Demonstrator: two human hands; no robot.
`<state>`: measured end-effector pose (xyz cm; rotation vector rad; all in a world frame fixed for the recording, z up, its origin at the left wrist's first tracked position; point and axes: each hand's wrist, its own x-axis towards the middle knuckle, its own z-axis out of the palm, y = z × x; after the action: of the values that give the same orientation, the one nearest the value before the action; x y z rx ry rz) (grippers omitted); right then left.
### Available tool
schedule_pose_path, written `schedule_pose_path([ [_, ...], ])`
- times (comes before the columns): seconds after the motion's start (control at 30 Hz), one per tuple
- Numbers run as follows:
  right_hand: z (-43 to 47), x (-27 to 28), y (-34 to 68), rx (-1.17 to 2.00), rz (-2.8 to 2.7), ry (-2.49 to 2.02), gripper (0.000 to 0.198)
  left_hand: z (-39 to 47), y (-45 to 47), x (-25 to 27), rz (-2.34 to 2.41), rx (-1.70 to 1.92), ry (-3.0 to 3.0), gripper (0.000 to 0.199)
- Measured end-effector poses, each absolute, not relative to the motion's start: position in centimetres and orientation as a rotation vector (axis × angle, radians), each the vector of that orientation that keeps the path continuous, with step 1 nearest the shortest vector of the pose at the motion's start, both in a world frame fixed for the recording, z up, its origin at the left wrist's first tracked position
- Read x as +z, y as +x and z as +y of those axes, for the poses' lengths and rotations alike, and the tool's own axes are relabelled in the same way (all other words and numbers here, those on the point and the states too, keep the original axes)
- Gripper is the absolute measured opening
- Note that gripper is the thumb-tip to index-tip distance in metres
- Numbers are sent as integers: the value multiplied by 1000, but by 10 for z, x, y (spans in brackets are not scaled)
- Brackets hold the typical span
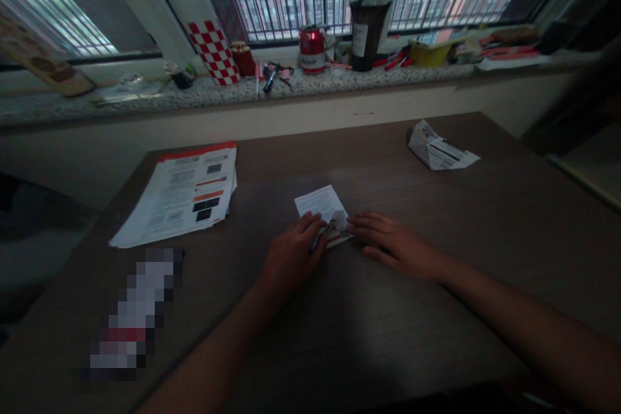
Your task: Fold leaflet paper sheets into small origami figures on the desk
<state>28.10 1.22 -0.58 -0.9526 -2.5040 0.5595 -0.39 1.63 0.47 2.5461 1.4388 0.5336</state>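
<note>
Head view: Small printed paper flat on the table, centre of the clock. Left hand at 7 o'clock, fingers bent over the near edge; cannot tell whether they pinch it. Right hand at 4 o'clock, palm down, thumb apart from fingers, fingertips at the right corner. Paper stack at 9; folded paper at 2; red can at 12, on the sill.

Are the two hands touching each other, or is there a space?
Apart: the head view shows part of the small printed paper between the left hand and right hand.
</note>
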Motion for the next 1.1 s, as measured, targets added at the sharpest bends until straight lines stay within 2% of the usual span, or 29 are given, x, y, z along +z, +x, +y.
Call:
schedule_pose_path([
  [0.07, 12, -7, 281, 526, -2543, -945, 50, 17, -5, 3, 1446, 555, 2512, 35],
  [0.2, 12, -6, 282, 498, -2577, -944, 50, 17, -7, 4, 1439, 643, 2433, 72],
  [0.27, 12, -5, 282, 483, -2577, -950, 49, 18, -8, 5, 1403, 702, 2481, 79],
  [0.47, 10, -3, 282, 461, -2569, -968, 44, 16, -15, 15, 1353, 814, 2762, 71],
  [0.63, 11, -2, 282, 435, -2551, -961, 39, 13, -24, 23, 1539, 798, 2802, 58],
  [0.87, 12, -3, 283, 425, -2556, -965, 35, 13, -29, 22, 1670, 584, 2670, 21],
  [0.97, 11, -3, 283, 420, -2569, -977, 34, 16, -31, 18, 1612, 518, 2641, 19],
  [1.1, 12, -4, 284, 438, -2564, -987, 36, 19, -32, 15, 1497, 471, 2617, 28],
])
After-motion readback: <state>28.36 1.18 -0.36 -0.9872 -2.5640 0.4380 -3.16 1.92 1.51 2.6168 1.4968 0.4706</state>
